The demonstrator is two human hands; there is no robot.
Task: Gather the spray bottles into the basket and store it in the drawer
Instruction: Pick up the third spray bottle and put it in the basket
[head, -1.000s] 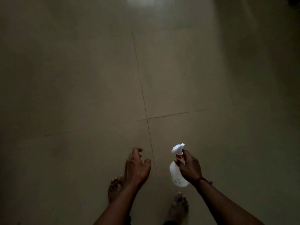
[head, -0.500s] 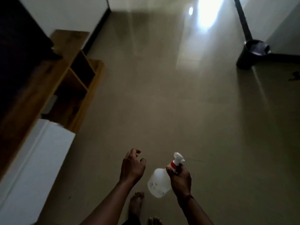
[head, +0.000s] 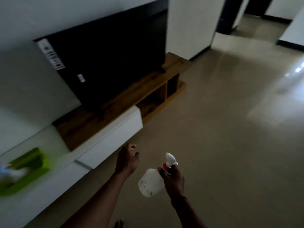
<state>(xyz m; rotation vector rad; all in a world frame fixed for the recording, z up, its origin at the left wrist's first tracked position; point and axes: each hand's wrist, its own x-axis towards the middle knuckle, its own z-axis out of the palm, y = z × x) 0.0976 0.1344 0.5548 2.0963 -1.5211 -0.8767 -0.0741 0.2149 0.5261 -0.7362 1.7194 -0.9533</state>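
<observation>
My right hand (head: 172,180) grips the neck of a white spray bottle (head: 150,185) with a red collar and white nozzle, tilted so its body points down-left. My left hand (head: 127,159) hovers beside it, fingers loosely curled and holding nothing. A green basket (head: 35,162) sits blurred on the white cabinet top at the far left, with something pale blue and white inside it. A white drawer front (head: 113,137) of the low cabinet stands out slightly, just ahead of my left hand.
A large black television (head: 111,63) stands on the wooden top of the low cabinet (head: 98,119), which has open shelves at its right end. Beige tiled floor (head: 222,129) stretches to the right towards a doorway (head: 230,17).
The view has swung up and left from the floor to the cabinet, television and green basket. My right hand has kept the bottle, now tilted more sideways; my left hand stays empty.
</observation>
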